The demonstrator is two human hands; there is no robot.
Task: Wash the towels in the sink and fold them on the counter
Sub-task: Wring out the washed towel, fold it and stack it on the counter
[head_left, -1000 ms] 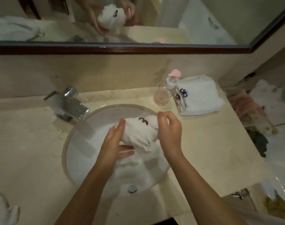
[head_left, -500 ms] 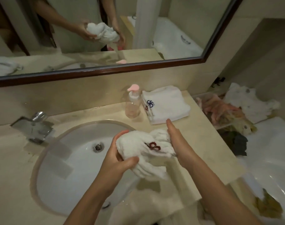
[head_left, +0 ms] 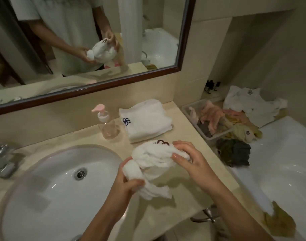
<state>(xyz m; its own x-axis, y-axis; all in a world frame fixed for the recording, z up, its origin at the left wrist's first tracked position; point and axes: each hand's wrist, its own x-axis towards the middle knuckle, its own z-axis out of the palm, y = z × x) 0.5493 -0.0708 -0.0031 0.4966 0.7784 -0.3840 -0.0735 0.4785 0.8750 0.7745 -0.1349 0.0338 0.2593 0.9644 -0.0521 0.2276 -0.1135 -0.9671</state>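
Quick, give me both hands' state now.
Left hand: closed, gripping the wrung white towel.
Right hand: closed, fingers curled round the same towel's other end.

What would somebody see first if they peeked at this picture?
First, two hands, the left hand and the right hand, gripping a scrunched white towel above the counter, right of the sink. Behind it lies a folded towel beside a pink-topped soap bottle.

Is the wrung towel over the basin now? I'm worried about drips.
No: both hands hold the wrung towel above the counter, right of the sink.
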